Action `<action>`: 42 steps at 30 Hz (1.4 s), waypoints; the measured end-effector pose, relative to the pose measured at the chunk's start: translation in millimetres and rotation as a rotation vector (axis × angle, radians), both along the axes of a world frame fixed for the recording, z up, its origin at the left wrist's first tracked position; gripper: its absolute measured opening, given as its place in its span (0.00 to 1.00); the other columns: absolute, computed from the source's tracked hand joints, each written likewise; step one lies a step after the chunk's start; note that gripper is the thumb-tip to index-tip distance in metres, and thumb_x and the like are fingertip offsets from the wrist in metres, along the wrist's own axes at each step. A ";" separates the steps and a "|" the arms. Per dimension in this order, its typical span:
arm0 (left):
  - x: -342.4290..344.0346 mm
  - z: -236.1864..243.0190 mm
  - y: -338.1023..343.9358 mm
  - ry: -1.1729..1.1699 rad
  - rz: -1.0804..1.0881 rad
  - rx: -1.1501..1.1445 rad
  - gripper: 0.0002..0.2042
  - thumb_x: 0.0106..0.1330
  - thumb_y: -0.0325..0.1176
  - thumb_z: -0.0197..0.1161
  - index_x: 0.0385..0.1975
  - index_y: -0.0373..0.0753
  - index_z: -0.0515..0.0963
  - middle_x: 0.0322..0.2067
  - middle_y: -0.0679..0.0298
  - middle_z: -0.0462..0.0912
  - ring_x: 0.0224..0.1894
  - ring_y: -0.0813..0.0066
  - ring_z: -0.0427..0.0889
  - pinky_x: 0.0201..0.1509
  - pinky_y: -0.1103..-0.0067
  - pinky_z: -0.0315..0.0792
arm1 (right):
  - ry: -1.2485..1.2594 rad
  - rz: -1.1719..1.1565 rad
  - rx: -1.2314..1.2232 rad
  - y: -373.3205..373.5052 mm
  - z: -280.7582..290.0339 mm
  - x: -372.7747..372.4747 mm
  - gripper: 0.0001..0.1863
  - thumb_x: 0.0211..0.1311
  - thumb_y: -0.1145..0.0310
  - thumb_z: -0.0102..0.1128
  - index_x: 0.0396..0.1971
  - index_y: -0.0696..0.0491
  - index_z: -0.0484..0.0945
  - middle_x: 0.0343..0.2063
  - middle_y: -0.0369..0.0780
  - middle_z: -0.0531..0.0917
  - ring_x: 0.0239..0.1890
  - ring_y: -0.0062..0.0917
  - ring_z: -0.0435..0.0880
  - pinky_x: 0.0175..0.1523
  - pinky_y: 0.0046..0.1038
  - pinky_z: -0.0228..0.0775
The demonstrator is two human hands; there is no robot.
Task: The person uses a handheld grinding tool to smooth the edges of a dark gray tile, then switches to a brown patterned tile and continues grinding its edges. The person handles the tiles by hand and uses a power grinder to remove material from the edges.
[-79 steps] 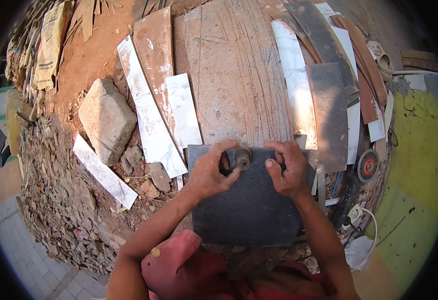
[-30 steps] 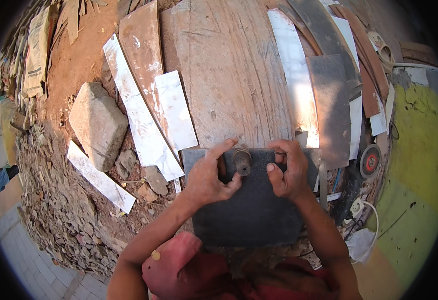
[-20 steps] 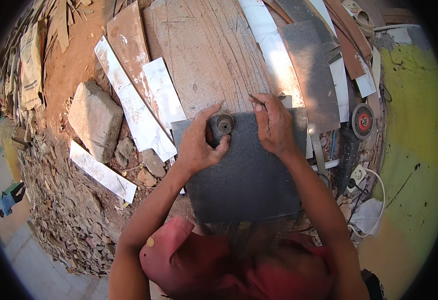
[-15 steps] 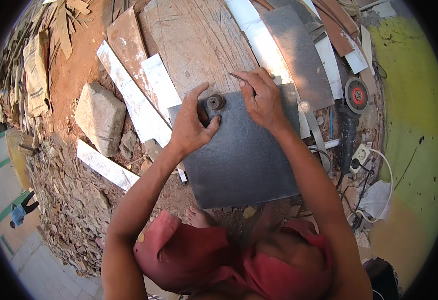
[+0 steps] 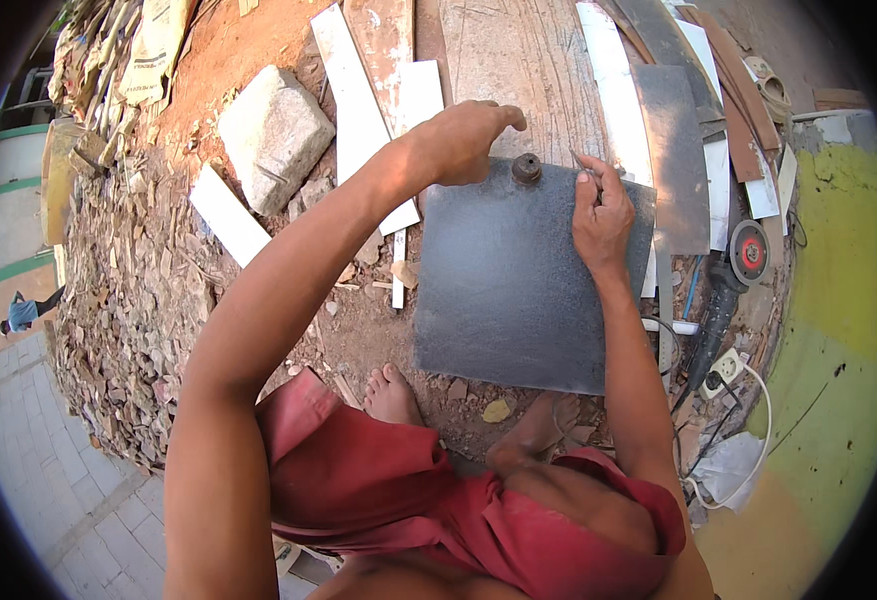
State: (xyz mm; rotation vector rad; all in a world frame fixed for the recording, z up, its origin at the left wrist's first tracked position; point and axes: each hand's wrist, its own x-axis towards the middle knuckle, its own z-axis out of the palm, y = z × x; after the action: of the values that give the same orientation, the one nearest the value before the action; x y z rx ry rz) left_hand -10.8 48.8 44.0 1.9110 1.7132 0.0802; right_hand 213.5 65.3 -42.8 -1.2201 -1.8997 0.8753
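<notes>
A dark grey square tile (image 5: 518,300) lies in front of me, its far side over a scratched wooden board (image 5: 518,75). Near the tile's far edge stands a small round dark metal piece (image 5: 526,168) with a hole in its top. My left hand (image 5: 463,142) is over the tile's far left corner, apart from the metal piece, fingers stretched toward the right and nothing seen in them; its thumb is hidden. Close to the far right corner, my right hand (image 5: 603,218) pinches a thin pencil-like stick (image 5: 575,158), tip pointing away from me.
On the right lies an angle grinder (image 5: 716,318) with a red-centred disc, beside a white socket block (image 5: 723,368) and cables. White tile strips (image 5: 353,85) and darker slabs (image 5: 673,150) flank the board. A pale stone block (image 5: 276,140) rests at left on rubble. A person (image 5: 23,312) is far left.
My left hand has left the round metal piece and risen to the tile's far left corner. My right hand still holds the stick, now nearer the tile's right edge. The whole view has shifted.
</notes>
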 end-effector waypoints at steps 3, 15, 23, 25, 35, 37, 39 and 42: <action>2.2 2.8 1.3 -0.038 -0.003 -0.042 0.26 0.58 0.14 0.52 0.59 0.36 0.71 0.50 0.49 0.81 0.50 0.53 0.83 0.57 0.65 0.77 | -0.037 0.025 -0.006 -1.9 -0.3 -2.6 0.14 0.69 0.67 0.51 0.49 0.55 0.79 0.38 0.45 0.85 0.38 0.33 0.84 0.45 0.33 0.75; -2.2 -41.4 -13.9 -0.167 0.123 0.081 0.13 0.62 0.25 0.60 0.46 0.37 0.82 0.45 0.52 0.84 0.49 0.57 0.83 0.58 0.67 0.75 | -0.019 0.128 -0.056 -3.1 -2.2 -8.6 0.16 0.61 0.63 0.65 0.48 0.52 0.81 0.36 0.47 0.86 0.35 0.34 0.87 0.42 0.32 0.79; -1.9 -45.6 -10.7 -0.186 0.169 0.048 0.09 0.65 0.31 0.63 0.42 0.41 0.85 0.41 0.54 0.84 0.45 0.59 0.84 0.55 0.68 0.75 | -0.299 0.125 -0.134 -2.9 20.3 -13.2 0.24 0.53 0.56 0.72 0.49 0.48 0.83 0.34 0.46 0.88 0.34 0.37 0.89 0.38 0.31 0.79; -0.8 -44.9 -11.5 -0.178 0.177 0.052 0.08 0.65 0.31 0.63 0.42 0.42 0.85 0.40 0.54 0.84 0.45 0.60 0.84 0.55 0.68 0.76 | -0.222 0.123 0.017 -2.7 10.2 -14.8 0.25 0.52 0.54 0.73 0.49 0.48 0.84 0.32 0.46 0.88 0.33 0.36 0.89 0.36 0.30 0.79; -0.3 -53.2 -13.4 -0.218 0.187 0.157 0.08 0.63 0.31 0.65 0.38 0.36 0.85 0.35 0.53 0.87 0.39 0.58 0.86 0.48 0.67 0.78 | -0.216 0.119 -0.020 -2.3 5.5 -13.8 0.22 0.54 0.53 0.72 0.48 0.44 0.85 0.32 0.45 0.88 0.33 0.36 0.90 0.35 0.31 0.79; -0.8 -54.3 -13.6 -0.223 0.185 0.165 0.08 0.63 0.31 0.65 0.38 0.36 0.85 0.35 0.53 0.87 0.39 0.58 0.86 0.47 0.67 0.78 | -0.218 0.119 -0.014 -1.8 3.6 -13.7 0.21 0.54 0.53 0.72 0.48 0.44 0.85 0.32 0.45 0.88 0.33 0.36 0.90 0.34 0.30 0.79; -1.4 -56.1 -13.7 -0.229 0.181 0.172 0.08 0.63 0.31 0.65 0.38 0.36 0.85 0.35 0.53 0.87 0.39 0.58 0.86 0.47 0.67 0.78 | -0.224 0.116 -0.011 -2.7 4.2 -14.0 0.21 0.55 0.53 0.72 0.48 0.44 0.85 0.31 0.45 0.88 0.32 0.35 0.90 0.34 0.30 0.78; -1.3 -56.3 -14.1 -0.233 0.180 0.178 0.08 0.63 0.31 0.65 0.38 0.36 0.85 0.34 0.53 0.87 0.39 0.58 0.86 0.47 0.67 0.78 | -0.241 0.120 -0.011 -2.1 6.2 -14.2 0.20 0.54 0.54 0.72 0.47 0.44 0.85 0.29 0.45 0.88 0.30 0.33 0.89 0.32 0.29 0.78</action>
State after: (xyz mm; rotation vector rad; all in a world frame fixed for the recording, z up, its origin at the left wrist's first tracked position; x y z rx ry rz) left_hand -12.1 34.7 -12.2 1.7832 1.7603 0.5192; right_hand 199.3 63.2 -36.6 -1.2764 -2.1818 0.8316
